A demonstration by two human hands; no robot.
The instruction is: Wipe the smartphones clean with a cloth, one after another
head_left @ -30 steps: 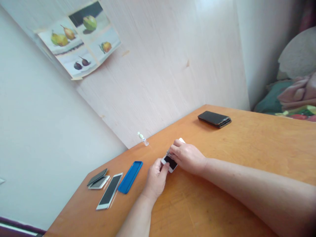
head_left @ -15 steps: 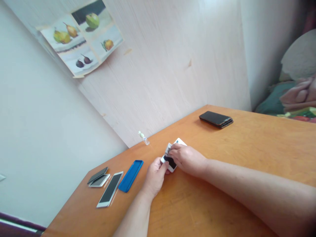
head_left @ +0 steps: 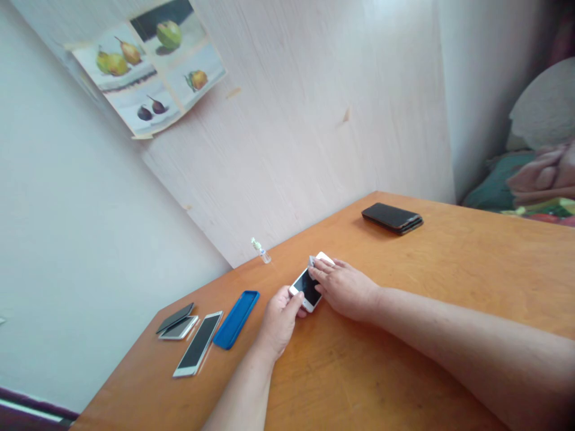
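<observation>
The left hand (head_left: 279,317) reaches in from below, thumb on top and fingers beneath, gripping the near end of one white phone (head_left: 305,290); the right hand (head_left: 345,288) lies palm-down over its far part, fingers together, holding one pale wipe (head_left: 311,261) to it. Left of the left fingers lie one blue case (head_left: 236,319) and two more white-framed phones (head_left: 198,346); beyond them stands one small bottle (head_left: 261,251).

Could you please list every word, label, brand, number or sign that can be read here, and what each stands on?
No text can be read in this picture.
Small clear bottle: a bluish mark, too small to read.
White phone in the left hand: no legible lettering.
Blue case: none legible.
Fruit picture sheet: no readable words.
</observation>
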